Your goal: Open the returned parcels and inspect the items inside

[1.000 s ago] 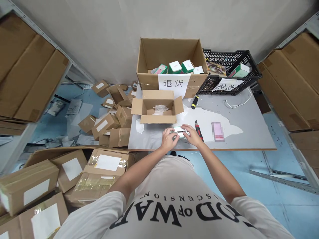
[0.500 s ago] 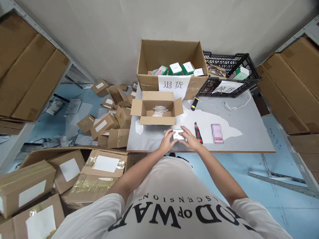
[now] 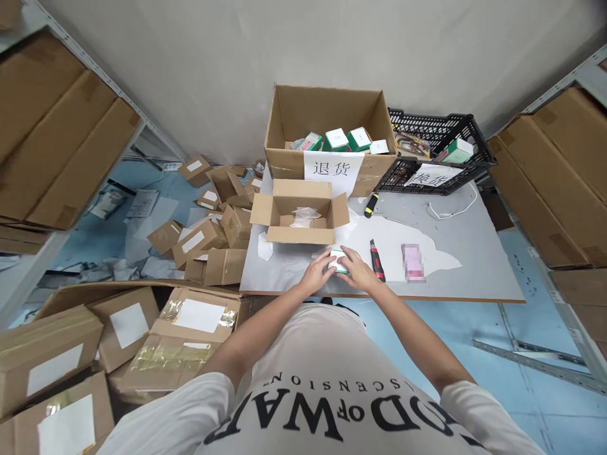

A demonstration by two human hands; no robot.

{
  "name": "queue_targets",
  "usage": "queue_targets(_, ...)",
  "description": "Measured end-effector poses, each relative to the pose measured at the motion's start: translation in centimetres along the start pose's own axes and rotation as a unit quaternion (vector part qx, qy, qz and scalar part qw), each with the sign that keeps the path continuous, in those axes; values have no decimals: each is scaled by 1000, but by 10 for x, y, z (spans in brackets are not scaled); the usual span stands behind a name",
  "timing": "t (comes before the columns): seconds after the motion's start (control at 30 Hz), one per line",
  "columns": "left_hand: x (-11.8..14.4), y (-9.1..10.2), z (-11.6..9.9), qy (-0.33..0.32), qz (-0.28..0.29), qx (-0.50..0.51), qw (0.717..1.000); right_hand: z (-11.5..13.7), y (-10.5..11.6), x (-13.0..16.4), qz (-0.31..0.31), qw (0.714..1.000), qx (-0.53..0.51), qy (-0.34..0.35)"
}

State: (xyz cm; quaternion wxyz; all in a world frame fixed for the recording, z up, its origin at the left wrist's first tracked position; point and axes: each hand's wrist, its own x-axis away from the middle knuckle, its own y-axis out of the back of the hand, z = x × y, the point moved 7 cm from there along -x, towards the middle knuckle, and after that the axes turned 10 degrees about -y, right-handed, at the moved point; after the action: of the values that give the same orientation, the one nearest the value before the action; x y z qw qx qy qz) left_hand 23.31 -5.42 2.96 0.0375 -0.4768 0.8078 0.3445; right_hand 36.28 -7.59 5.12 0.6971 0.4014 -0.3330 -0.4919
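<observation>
Between my two hands is a small white-and-green box (image 3: 338, 258), held near the table's front edge. The fingers of my left hand (image 3: 317, 273) grip its left side, and my right hand (image 3: 356, 270) grips the right side; both hands cover parts of it. Just beyond them stands an open brown carton (image 3: 300, 235) with its flaps folded out and clear plastic (image 3: 304, 217) inside. A red-and-black utility knife (image 3: 377, 260) lies right of my right hand.
A large carton (image 3: 284, 161) with a paper sign holds several green-and-white boxes. Beside it is a black plastic crate (image 3: 439, 183). A yellow-and-black cutter (image 3: 371, 205) and a pink item (image 3: 413, 262) lie on the grey table (image 3: 484, 253). Cartons (image 3: 202, 313) crowd the left side.
The view has tilted slightly, so the table and its contents appear lower. Both hands still hold the small box, which has turned a little, with the fingers shifted slightly.
</observation>
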Motion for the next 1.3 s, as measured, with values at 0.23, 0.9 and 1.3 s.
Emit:
queue_targets(0.23, -9, 26, -14, -65, 38, -69, 995, 16, 15, -16, 88, 980, 169, -63)
queue_targets(0.9, -20, 76, 52, 77, 36, -292, 953, 46, 173, -42, 107, 979, 148, 92)
queue_targets(1.3, -17, 79, 50, 75, 62, -288, 953, 68, 385, -151, -187, 972, 118, 84)
